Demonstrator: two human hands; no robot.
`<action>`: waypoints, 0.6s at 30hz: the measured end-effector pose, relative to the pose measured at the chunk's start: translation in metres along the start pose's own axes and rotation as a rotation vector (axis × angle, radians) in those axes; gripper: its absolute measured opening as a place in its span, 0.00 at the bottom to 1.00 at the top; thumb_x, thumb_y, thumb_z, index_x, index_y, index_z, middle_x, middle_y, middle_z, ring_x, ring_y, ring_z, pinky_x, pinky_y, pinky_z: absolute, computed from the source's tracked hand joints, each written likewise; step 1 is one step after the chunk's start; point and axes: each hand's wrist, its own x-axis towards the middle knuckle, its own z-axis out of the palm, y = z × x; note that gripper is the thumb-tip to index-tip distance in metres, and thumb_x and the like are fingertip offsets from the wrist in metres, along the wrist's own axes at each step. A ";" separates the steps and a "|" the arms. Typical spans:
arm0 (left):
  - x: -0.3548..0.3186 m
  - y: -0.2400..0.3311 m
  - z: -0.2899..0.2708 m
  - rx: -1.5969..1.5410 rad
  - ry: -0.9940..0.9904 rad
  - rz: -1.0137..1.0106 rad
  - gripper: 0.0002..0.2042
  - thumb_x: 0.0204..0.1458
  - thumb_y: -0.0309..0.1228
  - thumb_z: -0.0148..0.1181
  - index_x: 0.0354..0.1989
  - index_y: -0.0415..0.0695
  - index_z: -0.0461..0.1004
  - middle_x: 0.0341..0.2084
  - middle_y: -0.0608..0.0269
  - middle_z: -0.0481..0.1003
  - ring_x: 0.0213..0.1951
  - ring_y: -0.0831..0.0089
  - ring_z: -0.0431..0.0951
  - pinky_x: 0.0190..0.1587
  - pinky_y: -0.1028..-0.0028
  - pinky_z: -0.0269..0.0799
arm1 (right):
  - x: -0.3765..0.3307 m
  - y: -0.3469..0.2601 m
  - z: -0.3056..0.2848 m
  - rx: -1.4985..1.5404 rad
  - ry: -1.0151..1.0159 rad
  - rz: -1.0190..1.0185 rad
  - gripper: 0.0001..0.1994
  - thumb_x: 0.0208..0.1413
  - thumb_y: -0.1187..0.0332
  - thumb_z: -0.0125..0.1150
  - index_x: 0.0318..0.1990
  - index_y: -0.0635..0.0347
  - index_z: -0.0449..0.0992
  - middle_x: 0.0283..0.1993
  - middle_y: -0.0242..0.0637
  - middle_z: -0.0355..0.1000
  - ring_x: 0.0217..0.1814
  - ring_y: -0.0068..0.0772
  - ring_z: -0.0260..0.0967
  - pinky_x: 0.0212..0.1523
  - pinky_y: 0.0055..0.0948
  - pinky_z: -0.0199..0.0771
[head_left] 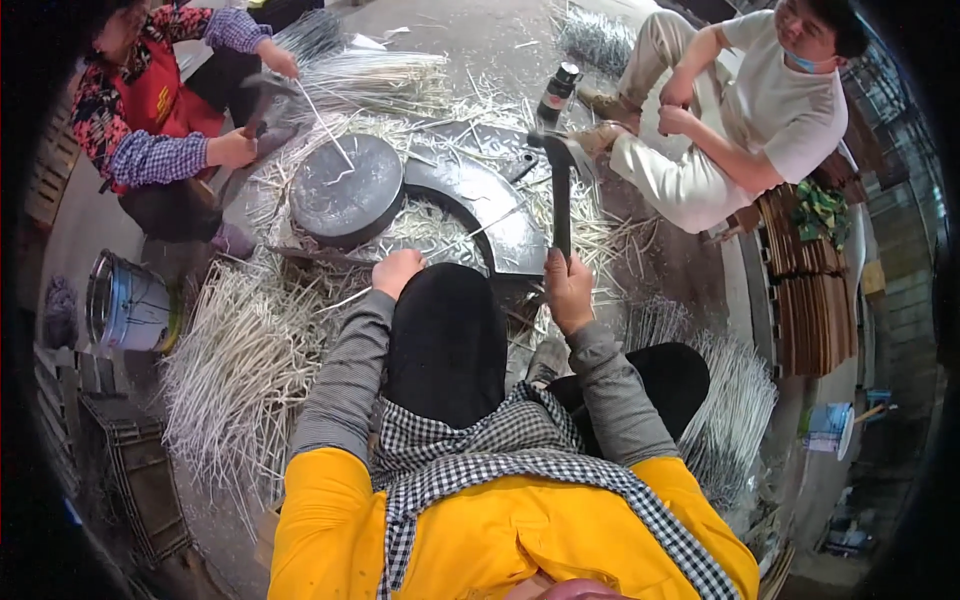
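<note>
Head view: from where I stand, the right hand [569, 290] has its grip closed round the lower handle of a dark hammer [562, 200], upright near the curved metal plate [475, 190]. Left hand [398, 272] appears closed on a thin pale rod [501, 217] slanting over the plate. Judged: hammer stiff, head-heavy, best held low; rod light, springy, apt to roll, best held mid-length.

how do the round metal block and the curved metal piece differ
The round block has a full circular top; the curved piece bends in an arc. The round block stands on the left, the curved piece to its right. Both look grey and shiny on top.
</note>
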 end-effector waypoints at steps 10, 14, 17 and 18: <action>0.012 0.000 0.007 -0.032 0.046 0.092 0.17 0.53 0.44 0.49 0.33 0.44 0.76 0.30 0.47 0.76 0.37 0.48 0.76 0.38 0.53 0.71 | 0.007 0.037 -0.014 -0.232 -0.162 0.203 0.23 0.59 0.50 0.53 0.28 0.65 0.72 0.21 0.38 0.69 0.21 0.28 0.65 0.23 0.30 0.61; 0.022 0.004 0.013 -0.039 0.049 0.083 0.16 0.53 0.44 0.50 0.33 0.44 0.76 0.30 0.47 0.76 0.38 0.48 0.76 0.38 0.53 0.71 | 0.004 0.053 -0.012 -0.278 -0.027 0.016 0.22 0.59 0.51 0.54 0.34 0.67 0.72 0.23 0.50 0.70 0.24 0.42 0.69 0.27 0.39 0.64; 0.025 0.010 0.016 -0.052 0.062 0.100 0.15 0.52 0.43 0.50 0.32 0.44 0.76 0.30 0.47 0.76 0.38 0.48 0.76 0.38 0.52 0.71 | 0.002 0.094 -0.020 -0.614 -0.039 -0.023 0.22 0.59 0.51 0.54 0.32 0.67 0.72 0.22 0.48 0.69 0.24 0.41 0.69 0.27 0.39 0.64; 0.025 0.008 0.017 -0.060 0.068 0.096 0.15 0.52 0.43 0.50 0.32 0.44 0.76 0.30 0.47 0.76 0.38 0.48 0.76 0.38 0.52 0.71 | 0.003 0.091 -0.022 -0.542 -0.107 0.062 0.22 0.59 0.51 0.53 0.31 0.67 0.72 0.21 0.48 0.69 0.24 0.43 0.69 0.27 0.40 0.64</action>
